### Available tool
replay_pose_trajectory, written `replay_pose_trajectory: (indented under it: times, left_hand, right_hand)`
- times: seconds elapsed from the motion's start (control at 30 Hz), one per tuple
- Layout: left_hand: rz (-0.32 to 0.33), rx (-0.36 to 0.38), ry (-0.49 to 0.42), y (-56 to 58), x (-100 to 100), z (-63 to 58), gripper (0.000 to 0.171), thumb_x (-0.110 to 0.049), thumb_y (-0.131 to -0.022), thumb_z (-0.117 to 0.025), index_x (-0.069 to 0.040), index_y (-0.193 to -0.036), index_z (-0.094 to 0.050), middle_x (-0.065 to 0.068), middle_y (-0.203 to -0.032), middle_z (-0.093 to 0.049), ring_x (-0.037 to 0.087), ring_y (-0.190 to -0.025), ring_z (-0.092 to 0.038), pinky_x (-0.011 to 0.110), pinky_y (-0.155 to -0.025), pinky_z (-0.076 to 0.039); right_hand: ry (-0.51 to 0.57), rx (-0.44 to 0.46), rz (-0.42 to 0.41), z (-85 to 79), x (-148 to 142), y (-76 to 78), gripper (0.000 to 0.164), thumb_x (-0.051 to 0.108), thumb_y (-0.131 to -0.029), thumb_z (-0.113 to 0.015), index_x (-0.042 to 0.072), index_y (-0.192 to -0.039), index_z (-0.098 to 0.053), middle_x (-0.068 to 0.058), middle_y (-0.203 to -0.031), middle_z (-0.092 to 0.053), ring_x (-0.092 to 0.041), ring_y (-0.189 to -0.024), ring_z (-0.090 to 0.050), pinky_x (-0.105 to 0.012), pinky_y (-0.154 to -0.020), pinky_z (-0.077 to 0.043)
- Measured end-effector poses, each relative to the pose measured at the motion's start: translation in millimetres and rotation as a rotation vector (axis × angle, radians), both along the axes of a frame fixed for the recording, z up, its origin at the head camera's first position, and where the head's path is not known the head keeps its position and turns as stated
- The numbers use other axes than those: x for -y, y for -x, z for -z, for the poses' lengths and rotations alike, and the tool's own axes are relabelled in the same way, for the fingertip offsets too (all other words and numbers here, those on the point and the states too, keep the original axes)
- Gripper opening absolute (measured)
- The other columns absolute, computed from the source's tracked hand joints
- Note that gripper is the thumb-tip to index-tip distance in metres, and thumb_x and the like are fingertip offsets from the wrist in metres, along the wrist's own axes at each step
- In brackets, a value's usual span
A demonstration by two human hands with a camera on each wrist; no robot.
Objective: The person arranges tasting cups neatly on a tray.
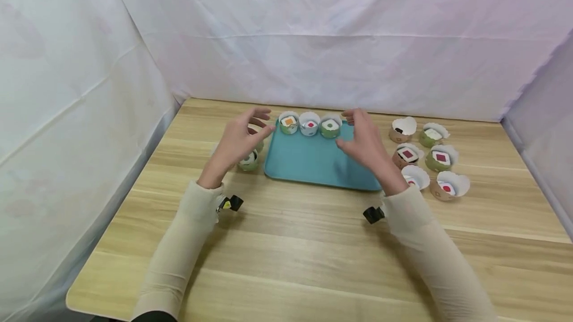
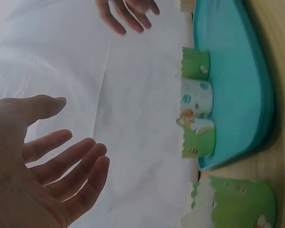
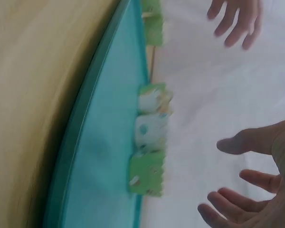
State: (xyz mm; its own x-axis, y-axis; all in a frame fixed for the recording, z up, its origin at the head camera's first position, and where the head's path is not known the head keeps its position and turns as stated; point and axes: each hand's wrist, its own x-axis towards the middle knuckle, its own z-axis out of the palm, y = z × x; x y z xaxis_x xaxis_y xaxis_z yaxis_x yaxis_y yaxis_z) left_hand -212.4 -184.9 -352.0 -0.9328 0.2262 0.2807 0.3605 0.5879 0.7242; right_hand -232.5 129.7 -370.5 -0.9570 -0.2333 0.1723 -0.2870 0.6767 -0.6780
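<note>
On the blue tray [image 1: 309,160] a row of paper baking cups stands along the far edge. One is a green cup [image 1: 288,123] with an orange-marked white piece, the middle one a white cup [image 1: 309,124] with a red mark, and the third a green cup [image 1: 330,126] with a green mark. My left hand [image 1: 241,135] hovers over the tray's left side, fingers loosely bent and holding nothing. Above the right part of the tray hovers my right hand [image 1: 363,140], likewise holding nothing, thumb apart from the fingers.
Several more paper cups with white pieces stand right of the tray, among them a brown cup [image 1: 444,186] and a green cup [image 1: 441,158]. Left of it, a green cup [image 1: 248,161] and others are partly hidden by my left hand. A white cloth [image 1: 313,38] hangs behind the wooden table [image 1: 286,252].
</note>
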Motion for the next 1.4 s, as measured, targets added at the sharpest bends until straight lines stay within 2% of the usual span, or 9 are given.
replay_pose_trajectory:
  times: [0.13,0.27,0.4,0.53,0.7,0.83,0.97,1.17,1.4]
  left_hand:
    - [-0.042,0.002,-0.004,4.6,13.6,-2.8,0.047,-0.032,-0.101,-0.067,-0.012,-0.142,-0.057,0.013,-0.131,-0.068,0.03,-0.116,-0.067,0.047,-0.092,-0.058]
    - [-0.09,0.015,0.007,12.3,27.5,2.0,0.048,-0.032,-0.1,-0.068,-0.01,-0.141,-0.058,0.016,-0.133,-0.067,0.033,-0.12,-0.065,0.051,-0.095,-0.057]
    - [-0.125,0.051,0.09,19.2,38.2,10.7,0.051,-0.033,-0.099,-0.069,-0.008,-0.142,-0.057,0.018,-0.137,-0.064,0.038,-0.124,-0.062,0.054,-0.099,-0.055]
    - [-0.147,0.145,0.197,22.9,44.9,20.8,0.059,-0.041,-0.097,-0.07,-0.01,-0.145,-0.054,0.015,-0.144,-0.06,0.04,-0.13,-0.058,0.057,-0.104,-0.051]
    - [-0.116,0.262,0.347,25.8,45.9,30.6,0.075,-0.043,-0.094,-0.074,-0.009,-0.154,-0.044,0.018,-0.156,-0.049,0.04,-0.138,-0.05,0.06,-0.109,-0.046]
    - [-0.103,0.309,0.398,28.0,43.1,35.3,0.087,-0.043,-0.091,-0.077,-0.009,-0.16,-0.034,0.02,-0.159,-0.043,0.04,-0.143,-0.044,0.063,-0.113,-0.042]
    - [-0.136,0.315,0.396,29.5,38.4,39.2,0.087,-0.044,-0.091,-0.077,-0.01,-0.16,-0.034,0.02,-0.158,-0.045,0.04,-0.142,-0.045,0.064,-0.112,-0.042]
    - [-0.199,0.324,0.419,27.8,29.7,43.4,0.086,-0.044,-0.091,-0.075,-0.009,-0.159,-0.036,0.022,-0.155,-0.048,0.043,-0.133,-0.052,0.066,-0.105,-0.046]
    - [-0.256,0.297,0.393,27.7,28.0,46.3,0.078,-0.041,-0.092,-0.074,-0.005,-0.153,-0.043,0.022,-0.139,-0.06,0.038,-0.111,-0.061,0.054,-0.087,-0.056]
  right_hand:
    - [-0.006,-0.053,-0.07,-11.0,0.7,-24.2,0.063,0.008,-0.091,-0.076,-0.001,-0.146,-0.046,-0.023,-0.142,-0.053,-0.039,-0.13,-0.053,-0.053,-0.103,-0.053]
    - [-0.008,-0.08,-0.134,-18.8,3.4,-45.3,0.064,0.005,-0.089,-0.077,-0.001,-0.145,-0.047,-0.021,-0.14,-0.054,-0.037,-0.129,-0.054,-0.052,-0.102,-0.055]
    - [-0.004,-0.112,-0.179,-21.9,7.6,-59.5,0.065,0.005,-0.087,-0.079,-0.001,-0.144,-0.049,-0.019,-0.137,-0.056,-0.035,-0.128,-0.056,-0.049,-0.1,-0.057]
    - [0.007,-0.134,-0.205,-23.3,9.2,-68.2,0.066,0.005,-0.087,-0.08,0.0,-0.144,-0.049,-0.018,-0.137,-0.057,-0.033,-0.126,-0.057,-0.048,-0.098,-0.058]
    - [0.008,-0.137,-0.214,-23.7,9.3,-72.0,0.068,0.004,-0.087,-0.08,0.0,-0.146,-0.047,-0.019,-0.139,-0.055,-0.034,-0.126,-0.058,-0.05,-0.097,-0.058]
    - [0.01,-0.155,-0.203,-23.6,9.6,-71.5,0.068,0.004,-0.087,-0.08,0.001,-0.146,-0.046,-0.02,-0.141,-0.053,-0.034,-0.125,-0.06,-0.05,-0.097,-0.058]
    - [0.01,-0.147,-0.204,-22.5,9.6,-71.4,0.068,0.005,-0.087,-0.08,0.002,-0.146,-0.046,-0.018,-0.14,-0.054,-0.033,-0.124,-0.06,-0.048,-0.096,-0.059]
    - [0.016,-0.137,-0.207,-18.1,8.9,-68.9,0.065,0.004,-0.088,-0.078,0.001,-0.146,-0.047,-0.019,-0.14,-0.054,-0.034,-0.123,-0.061,-0.049,-0.096,-0.059]
    - [0.016,-0.132,-0.205,-16.5,9.7,-66.8,0.067,0.005,-0.088,-0.079,0.002,-0.147,-0.046,-0.018,-0.139,-0.055,-0.033,-0.123,-0.061,-0.048,-0.096,-0.059]
